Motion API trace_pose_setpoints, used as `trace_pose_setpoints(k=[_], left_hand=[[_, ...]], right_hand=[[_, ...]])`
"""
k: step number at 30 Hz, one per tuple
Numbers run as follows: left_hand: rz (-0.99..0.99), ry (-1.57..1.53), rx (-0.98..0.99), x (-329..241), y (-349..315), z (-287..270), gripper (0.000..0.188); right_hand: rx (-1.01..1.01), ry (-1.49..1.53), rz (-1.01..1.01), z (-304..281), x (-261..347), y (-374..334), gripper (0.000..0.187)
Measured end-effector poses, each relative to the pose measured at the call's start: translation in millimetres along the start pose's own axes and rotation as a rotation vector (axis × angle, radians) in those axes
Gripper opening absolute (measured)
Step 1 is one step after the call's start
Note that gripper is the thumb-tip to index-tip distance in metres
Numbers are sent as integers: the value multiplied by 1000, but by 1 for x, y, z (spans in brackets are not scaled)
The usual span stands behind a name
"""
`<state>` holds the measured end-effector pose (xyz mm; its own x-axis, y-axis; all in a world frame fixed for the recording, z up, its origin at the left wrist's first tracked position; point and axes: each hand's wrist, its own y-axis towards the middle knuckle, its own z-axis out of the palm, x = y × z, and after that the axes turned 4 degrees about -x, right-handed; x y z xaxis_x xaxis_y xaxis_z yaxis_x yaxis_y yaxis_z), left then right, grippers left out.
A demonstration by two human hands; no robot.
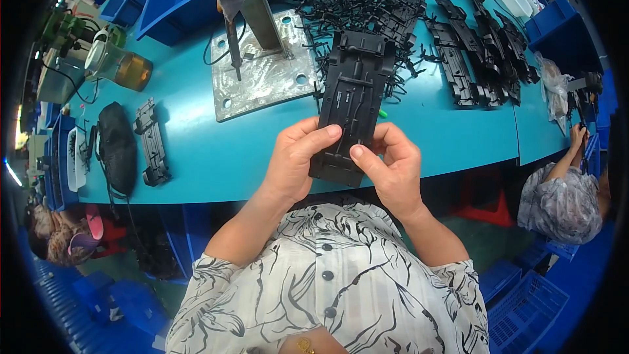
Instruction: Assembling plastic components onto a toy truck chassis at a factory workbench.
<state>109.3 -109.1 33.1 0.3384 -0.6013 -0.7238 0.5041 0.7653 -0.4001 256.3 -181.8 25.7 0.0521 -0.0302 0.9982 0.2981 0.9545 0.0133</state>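
Observation:
A black plastic toy-car chassis plate (352,101) is held up in front of me, its long side pointing away over the bench. My left hand (298,157) grips its left edge near the lower end, thumb on the face. On the opposite edge my right hand (394,169) pinches it, the thumb also lying on the face. Fingers of both hands are partly hidden behind the plate. Just beyond it a heap of small black plastic parts (341,10) spreads on the teal bench (452,134).
A steel base plate (262,95) carries an upright post and pointed tool. More black chassis (458,59) lie at right; another chassis (152,141) and a black pouch (118,147) at left. A jug of amber liquid (131,71) and blue bin (173,10) stand behind. Other people sit at both sides.

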Motion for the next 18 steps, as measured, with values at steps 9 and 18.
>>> trace_pose_setpoints(k=[9,18], left_hand=[[-21,74,-51,-2,1,2,19],[48,35,-69,9,1,1,18]], right_hand=[[38,-30,2,0,2,-1,11],[21,56,63,0,-2,-1,13]])
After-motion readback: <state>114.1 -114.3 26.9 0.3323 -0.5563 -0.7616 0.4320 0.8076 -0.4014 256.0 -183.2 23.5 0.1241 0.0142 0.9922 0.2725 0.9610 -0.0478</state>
